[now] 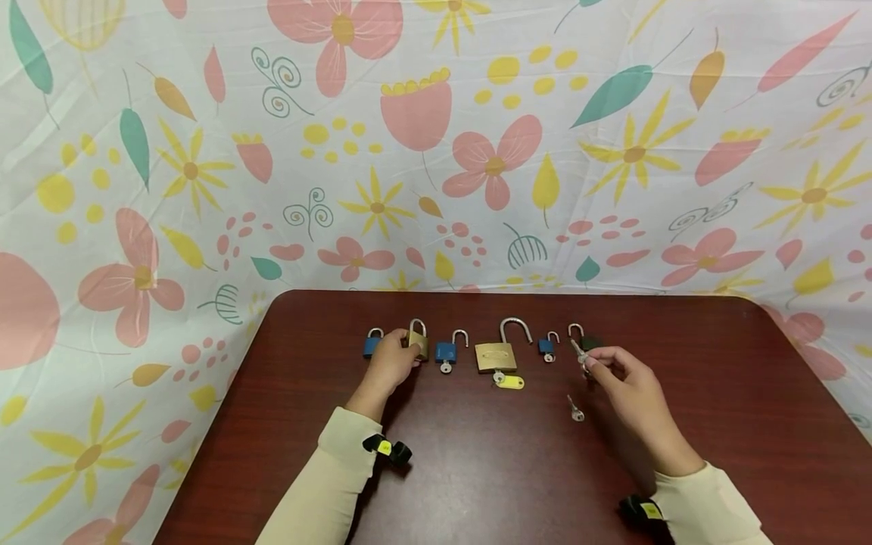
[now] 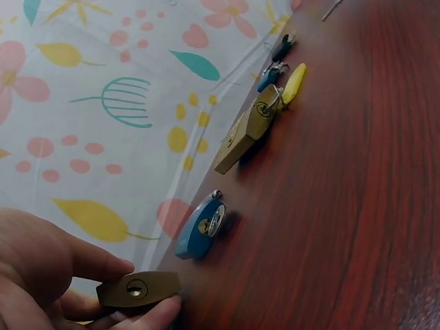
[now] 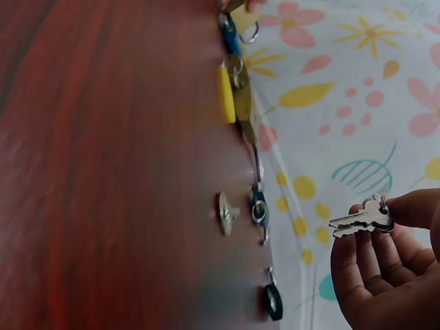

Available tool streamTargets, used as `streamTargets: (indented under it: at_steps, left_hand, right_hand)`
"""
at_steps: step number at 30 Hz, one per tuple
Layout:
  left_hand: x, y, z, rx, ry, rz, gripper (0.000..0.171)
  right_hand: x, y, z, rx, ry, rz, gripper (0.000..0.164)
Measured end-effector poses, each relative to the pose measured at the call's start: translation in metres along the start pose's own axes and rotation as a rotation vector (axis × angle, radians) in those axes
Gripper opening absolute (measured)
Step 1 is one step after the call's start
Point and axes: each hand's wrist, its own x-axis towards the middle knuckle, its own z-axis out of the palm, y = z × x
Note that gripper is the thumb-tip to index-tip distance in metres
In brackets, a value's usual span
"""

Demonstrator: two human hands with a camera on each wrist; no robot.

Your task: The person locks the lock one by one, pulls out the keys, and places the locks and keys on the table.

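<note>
My left hand (image 1: 387, 367) grips a small brass padlock (image 2: 137, 289) by its sides; the keyhole faces the left wrist camera and the shackle is closed. A blue padlock (image 1: 371, 347) with its shackle down stands just left of that hand, partly hidden by it. In my right hand (image 1: 633, 390), thumb and fingers pinch a pair of silver keys (image 3: 361, 221) on a small ring, with the blades pointing outward. Behind those fingers a dark padlock (image 1: 591, 344) with its shackle up is partly covered in the head view. Another small bunch of keys (image 1: 575, 409) lies on the table nearby.
Between the hands stand a blue padlock (image 1: 446, 353), a large brass padlock (image 1: 496, 357) with a yellow tag (image 1: 511, 382), and a tiny blue padlock (image 1: 546, 347), all open with keys inserted. A patterned cloth (image 1: 436, 189) hangs behind the dark wooden table (image 1: 477, 469).
</note>
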Motion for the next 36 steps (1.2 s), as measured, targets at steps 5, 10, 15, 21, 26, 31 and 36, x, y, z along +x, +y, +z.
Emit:
streamTargets:
  at_steps: [5, 10, 15, 21, 26, 31, 36]
  left_hand:
    - [0.000, -0.002, 0.001, 0.094, 0.024, 0.009, 0.040]
    - [0.002, -0.006, 0.001, 0.196, 0.052, 0.038, 0.044]
    - [0.003, -0.007, 0.002, 0.279, 0.077, 0.079, 0.046]
    - [0.000, -0.003, 0.004, 0.376, 0.127, 0.102, 0.045]
    - [-0.003, 0.000, 0.006, 0.428, 0.155, 0.114, 0.046]
    - [-0.004, 0.000, 0.006, 0.458, 0.145, 0.123, 0.047]
    - [-0.004, -0.002, 0.006, 0.485, 0.136, 0.120, 0.047]
  right_hand:
    - [-0.003, 0.007, -0.007, -0.039, 0.006, 0.010, 0.028]
    - [-0.005, 0.012, -0.011, -0.088, 0.006, 0.010, 0.028]
    - [-0.006, 0.019, -0.015, -0.149, -0.006, 0.012, 0.026]
    - [-0.007, 0.028, -0.021, -0.212, -0.049, 0.022, 0.026]
    - [-0.007, 0.035, -0.024, -0.244, -0.089, 0.044, 0.024]
    - [-0.005, 0.038, -0.026, -0.283, -0.124, 0.062, 0.022]
    - [-0.005, 0.037, -0.026, -0.311, -0.162, 0.087, 0.023]
